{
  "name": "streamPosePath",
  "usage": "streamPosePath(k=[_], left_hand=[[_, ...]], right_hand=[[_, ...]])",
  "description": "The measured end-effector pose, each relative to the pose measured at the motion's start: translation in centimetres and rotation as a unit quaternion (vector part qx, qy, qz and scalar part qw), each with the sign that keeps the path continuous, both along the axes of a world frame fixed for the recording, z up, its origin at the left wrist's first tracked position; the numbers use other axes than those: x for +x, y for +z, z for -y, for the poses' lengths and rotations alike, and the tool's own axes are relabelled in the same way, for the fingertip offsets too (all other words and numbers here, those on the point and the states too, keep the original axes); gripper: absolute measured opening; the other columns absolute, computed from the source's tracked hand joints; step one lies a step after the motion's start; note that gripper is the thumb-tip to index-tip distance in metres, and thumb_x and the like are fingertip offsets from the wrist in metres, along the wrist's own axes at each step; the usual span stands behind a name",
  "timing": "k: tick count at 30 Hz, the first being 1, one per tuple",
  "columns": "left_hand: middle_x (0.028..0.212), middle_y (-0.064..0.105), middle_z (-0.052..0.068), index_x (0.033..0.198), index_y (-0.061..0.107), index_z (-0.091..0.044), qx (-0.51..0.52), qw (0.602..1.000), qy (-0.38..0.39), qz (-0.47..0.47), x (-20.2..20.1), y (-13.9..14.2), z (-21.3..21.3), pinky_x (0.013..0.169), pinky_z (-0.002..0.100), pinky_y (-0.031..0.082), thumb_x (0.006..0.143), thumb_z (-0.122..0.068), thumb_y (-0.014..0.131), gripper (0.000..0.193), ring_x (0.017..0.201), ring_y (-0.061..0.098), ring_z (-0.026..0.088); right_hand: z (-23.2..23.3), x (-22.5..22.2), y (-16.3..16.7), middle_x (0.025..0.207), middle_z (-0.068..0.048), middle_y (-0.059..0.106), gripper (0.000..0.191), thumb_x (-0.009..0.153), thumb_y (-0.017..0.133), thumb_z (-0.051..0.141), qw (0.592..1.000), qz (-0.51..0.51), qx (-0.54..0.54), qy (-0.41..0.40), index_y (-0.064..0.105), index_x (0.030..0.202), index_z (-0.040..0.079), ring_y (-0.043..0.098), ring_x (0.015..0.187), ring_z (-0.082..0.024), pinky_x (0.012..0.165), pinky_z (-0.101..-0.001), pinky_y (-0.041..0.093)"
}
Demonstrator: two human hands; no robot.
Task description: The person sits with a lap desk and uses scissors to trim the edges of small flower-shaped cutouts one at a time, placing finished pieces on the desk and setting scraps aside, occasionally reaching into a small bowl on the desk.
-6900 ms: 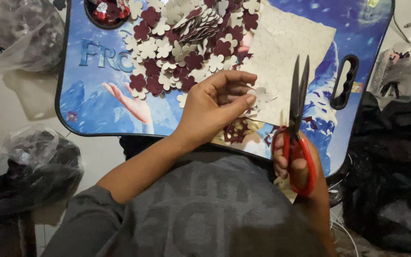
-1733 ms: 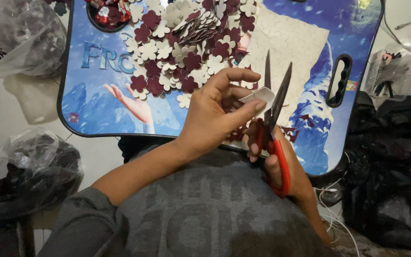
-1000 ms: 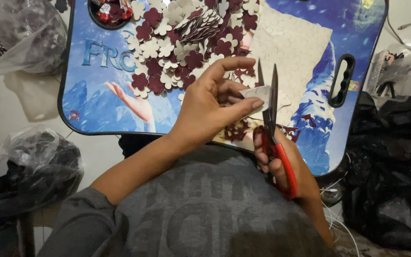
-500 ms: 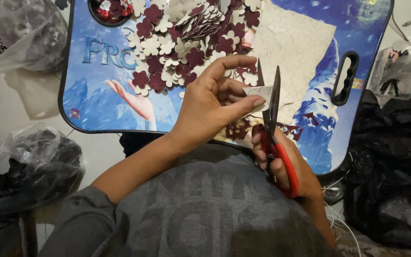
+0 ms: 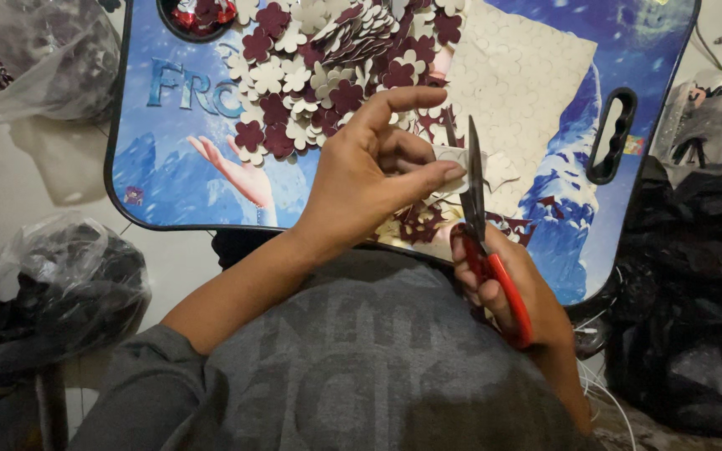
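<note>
My left hand [image 5: 369, 179] pinches a small white flower-shaped piece [image 5: 447, 157] between thumb and fingers above the blue picture-printed lap tray [image 5: 169, 167]. My right hand [image 5: 511, 288] grips red-handled scissors [image 5: 486, 242], whose blades point up and are closed against the piece's right edge. A heap of maroon and white flower cut-outs [image 5: 319, 58] lies on the tray's far side. A cream sheet [image 5: 520, 75] stamped with flower outlines lies to the right of the heap.
A round cup recess [image 5: 198, 15] at the tray's top left holds small red items. The tray has a handle slot [image 5: 613, 134] at the right. Clear plastic bags [image 5: 35, 50] lie left, dark bags [image 5: 695, 276] right. My grey-clothed lap [image 5: 361, 359] fills the foreground.
The scissors came from the right up to the white piece, opened around it, then closed on it. My left hand has kept its pinch and barely shifted.
</note>
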State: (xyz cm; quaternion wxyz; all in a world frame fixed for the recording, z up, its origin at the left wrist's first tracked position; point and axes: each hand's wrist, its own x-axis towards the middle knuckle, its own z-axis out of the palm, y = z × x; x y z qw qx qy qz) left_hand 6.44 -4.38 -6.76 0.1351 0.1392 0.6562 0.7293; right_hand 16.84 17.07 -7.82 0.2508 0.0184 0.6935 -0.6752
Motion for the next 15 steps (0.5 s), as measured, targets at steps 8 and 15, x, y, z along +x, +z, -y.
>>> streamPosePath(k=[8, 15], left_hand=[[0.086, 0.074, 0.003, 0.145, 0.052, -0.002, 0.001, 1.000, 0.004, -0.006, -0.10, -0.40, 0.17, 0.070, 0.019, 0.060, 0.093, -0.009, 0.082, 0.060, 0.079, 0.072, 0.006], [0.091, 0.067, 0.002, 0.141, 0.058, -0.002, -0.007, 1.000, 0.016, 0.017, 0.25, -0.62, -0.36, 0.070, 0.020, 0.057, 0.094, -0.011, 0.084, 0.055, 0.081, 0.069, 0.007]], right_hand=[[-0.38, -0.06, -0.36, 0.072, 0.004, 0.049, 0.097, 0.070, 0.054, 0.096, 0.999, -0.002, 0.050, 0.010, 0.055, 0.105, 0.005, 0.045, 0.057, -0.006, 0.047, -0.0224, 0.036], [-0.07, -0.03, 0.11, 0.074, 0.002, 0.046, 0.097, 0.073, 0.056, 0.093, 0.999, 0.004, 0.037, 0.007, 0.055, 0.112, 0.004, 0.043, 0.061, -0.008, 0.053, -0.0232, 0.036]])
